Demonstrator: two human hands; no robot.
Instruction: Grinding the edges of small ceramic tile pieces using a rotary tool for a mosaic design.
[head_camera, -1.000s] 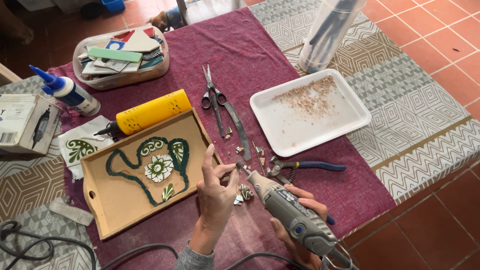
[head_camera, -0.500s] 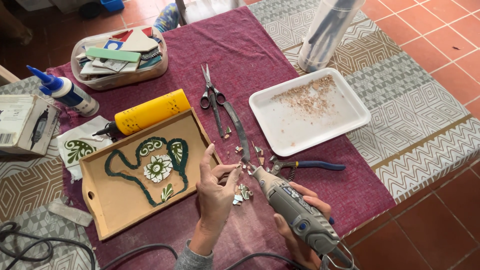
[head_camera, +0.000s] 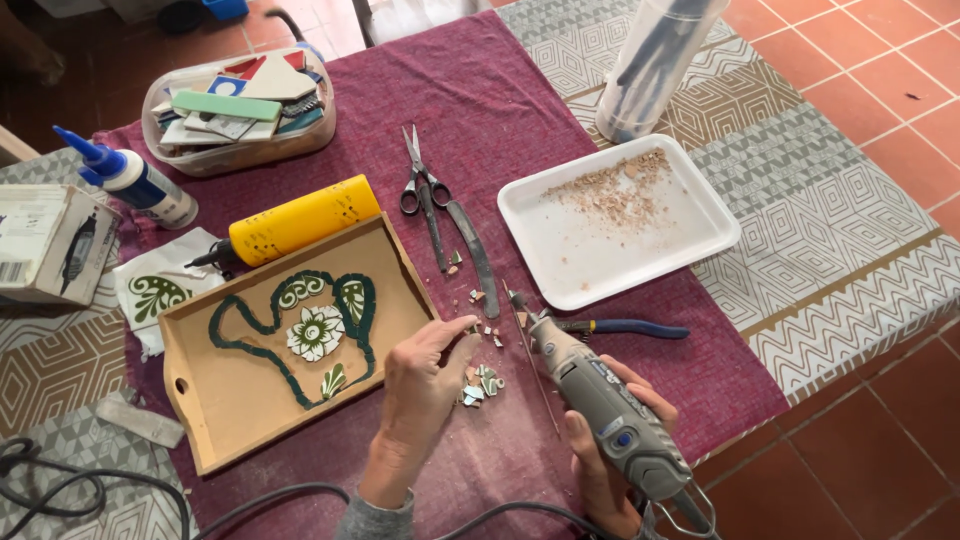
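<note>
Right hand (head_camera: 610, 455) wraps its fingers tightly around a grey rotary tool (head_camera: 600, 400), tip aimed toward the left fingertips. Left hand (head_camera: 420, 395) has fingers drawn together over small tile fragments (head_camera: 480, 385), contact unclear; wooden tray (head_camera: 215, 395) lies just beside its knuckles.

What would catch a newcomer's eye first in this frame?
Probably the grey rotary tool gripped in the right hand at the bottom, its tip aimed at the left hand, which pinches a small tile chip above a scatter of tile fragments. Just left lies the wooden tray with a green mosaic outline and a flower tile. A white tray of crumbs sits upper right.
</note>
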